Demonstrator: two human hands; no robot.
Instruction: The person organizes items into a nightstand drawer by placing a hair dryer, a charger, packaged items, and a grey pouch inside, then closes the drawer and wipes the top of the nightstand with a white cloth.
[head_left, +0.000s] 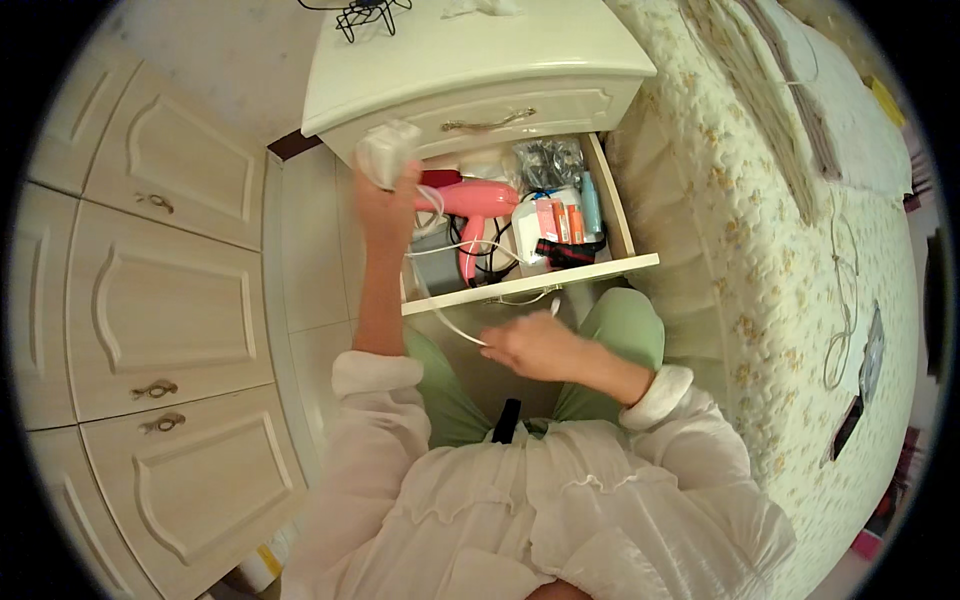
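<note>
My left hand (386, 199) is raised at the left side of the open drawer (525, 283), holding a blurred white object (388, 150), perhaps a power adapter or a power strip. A white cable (452, 324) hangs in a loop from near that hand to my right hand (536, 346), whose fingers are closed around it in front of the drawer. A short white end of cable shows above the right hand. In the drawer lie a pink hair dryer (480, 199) with a black cord, a light blue bottle (591, 202), orange-and-white packs (568, 223) and a clear plastic bag (549, 163).
The drawer belongs to a cream nightstand (480, 45) with a black wire rack (369, 16) on top. Cream cabinet doors (169, 315) stand at the left. At the right is a bed with a floral quilt (757, 322), with another cable (846, 300) on it.
</note>
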